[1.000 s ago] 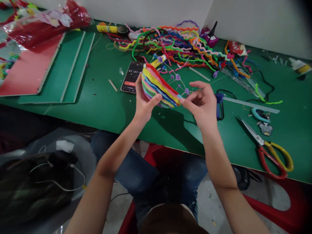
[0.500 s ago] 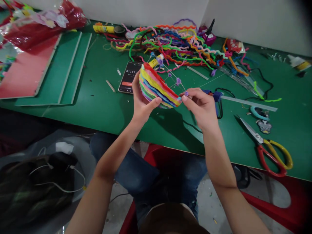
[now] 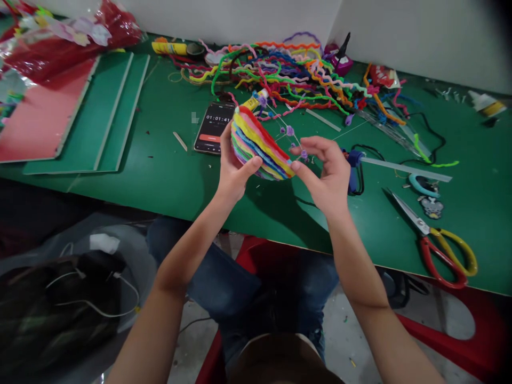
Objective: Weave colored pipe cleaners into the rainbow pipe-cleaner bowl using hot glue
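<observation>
- Compared with half a second ago, a wider gap at the right hand (image 3: 326, 170): thumb and forefinger then drawn together near a purple bobble, now parted, with the forefinger raised.
- At the left hand (image 3: 234, 173), the same hold as before, with thumb across the near side of the striped piece (image 3: 260, 141) and fingers wrapped behind.
- Above the green table (image 3: 164, 120), in front of the phone (image 3: 210, 130) and the heap of fuzzy stems (image 3: 280, 69).
- Tilted, sloping down toward the right hand; curved along the lower edge, fuzzy, built in rows of red, pink, yellow, blues, green and purple, with red uppermost.
- At the lower right corner, a pale blue bit just beside the right thumb.
- Close behind, purple bobbles (image 3: 290, 130) on thin pale strands, some near the right forefinger.
- Hidden: the piece's far side, most left fingertips, part of the phone.
- Hard to make out: the strands' attachment; impossible to tell whether anything sits pinched among the right fingers.
</observation>
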`<state>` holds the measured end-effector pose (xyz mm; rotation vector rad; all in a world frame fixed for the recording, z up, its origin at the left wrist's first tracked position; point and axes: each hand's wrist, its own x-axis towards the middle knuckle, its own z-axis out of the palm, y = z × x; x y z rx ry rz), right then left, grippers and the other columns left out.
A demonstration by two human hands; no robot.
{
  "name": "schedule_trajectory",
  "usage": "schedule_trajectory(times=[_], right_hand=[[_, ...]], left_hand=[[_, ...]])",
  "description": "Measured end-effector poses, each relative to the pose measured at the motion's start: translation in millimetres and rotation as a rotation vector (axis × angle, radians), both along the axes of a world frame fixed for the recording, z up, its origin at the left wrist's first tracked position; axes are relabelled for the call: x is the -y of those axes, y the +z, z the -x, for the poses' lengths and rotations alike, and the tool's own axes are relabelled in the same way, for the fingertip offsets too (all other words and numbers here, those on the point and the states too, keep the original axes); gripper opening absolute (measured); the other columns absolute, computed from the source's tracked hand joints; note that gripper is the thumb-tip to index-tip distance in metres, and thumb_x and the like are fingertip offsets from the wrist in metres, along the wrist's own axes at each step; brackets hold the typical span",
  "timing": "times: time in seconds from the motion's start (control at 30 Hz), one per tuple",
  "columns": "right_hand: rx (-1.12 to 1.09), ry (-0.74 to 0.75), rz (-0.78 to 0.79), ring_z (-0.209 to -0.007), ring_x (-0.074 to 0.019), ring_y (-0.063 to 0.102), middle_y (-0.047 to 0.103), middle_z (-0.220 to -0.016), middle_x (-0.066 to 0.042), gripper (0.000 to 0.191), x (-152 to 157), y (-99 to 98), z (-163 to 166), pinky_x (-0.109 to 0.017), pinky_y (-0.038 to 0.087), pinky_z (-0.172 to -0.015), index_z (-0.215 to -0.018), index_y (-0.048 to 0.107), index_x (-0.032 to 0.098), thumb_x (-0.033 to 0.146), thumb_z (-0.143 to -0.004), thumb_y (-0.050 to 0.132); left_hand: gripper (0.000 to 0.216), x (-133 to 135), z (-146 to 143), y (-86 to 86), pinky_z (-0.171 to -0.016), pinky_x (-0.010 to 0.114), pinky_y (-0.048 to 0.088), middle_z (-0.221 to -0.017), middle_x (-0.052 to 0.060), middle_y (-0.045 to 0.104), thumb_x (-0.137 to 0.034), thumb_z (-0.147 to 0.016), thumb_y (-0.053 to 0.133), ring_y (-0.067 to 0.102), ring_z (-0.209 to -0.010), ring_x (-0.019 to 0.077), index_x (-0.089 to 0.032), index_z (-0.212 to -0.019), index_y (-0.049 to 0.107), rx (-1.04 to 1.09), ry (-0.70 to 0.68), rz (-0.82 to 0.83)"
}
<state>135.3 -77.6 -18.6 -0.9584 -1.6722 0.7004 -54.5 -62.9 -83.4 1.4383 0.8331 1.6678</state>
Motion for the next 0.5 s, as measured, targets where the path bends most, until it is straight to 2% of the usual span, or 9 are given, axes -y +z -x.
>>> schedule_trajectory(times=[0.13,0.33,0.43,0.5], right_hand=[[-0.063,0.066,0.083,-0.086,-0.0177,0.066,0.064,-0.087,0.002,0.040,0.4,-3.7,1.6,-0.042,0.053,-0.088,-0.108,0.053,0.030,0.049,-0.077,0.068],[-0.088,0.107,0.077,-0.089,-0.0174,0.065,0.065,-0.091,0.001,0.042,1.0,-5.1,4.1,-0.042,0.053,-0.090,-0.112,0.045,0.032,0.047,-0.079,0.067],[-0.096,0.132,0.043,-0.095,-0.0176,0.065,0.064,-0.092,0.001,0.038,2.0,-5.1,6.5,-0.043,0.051,-0.092,-0.114,0.042,0.034,0.046,-0.084,0.062],[-0.084,0.129,0.027,-0.106,-0.0190,0.063,0.064,-0.102,0.000,0.042,1.7,-4.3,6.7,-0.044,0.050,-0.096,-0.119,0.040,0.035,0.046,-0.084,0.061]], left_hand=[[0.070,0.4,0.8,-1.3,-0.111,0.047,0.039,-0.140,0.001,0.044,-0.060,-0.075,0.065,0.045,-0.133,0.0266,-0.043,-0.134,0.031,-0.020,-0.019,-0.005],[0.075,-1.0,1.1,-3.2,-0.111,0.046,0.040,-0.140,0.003,0.045,-0.062,-0.072,0.066,0.046,-0.132,0.0277,-0.041,-0.135,0.032,-0.029,0.001,0.014],[0.074,-0.8,0.5,-2.0,-0.111,0.047,0.040,-0.140,0.003,0.045,-0.061,-0.071,0.069,0.045,-0.132,0.0281,-0.040,-0.133,0.034,-0.020,0.027,0.017],[0.072,-0.4,0.1,-1.1,-0.111,0.048,0.039,-0.139,0.002,0.045,-0.060,-0.072,0.069,0.045,-0.132,0.0278,-0.041,-0.132,0.035,-0.002,0.028,0.011]])
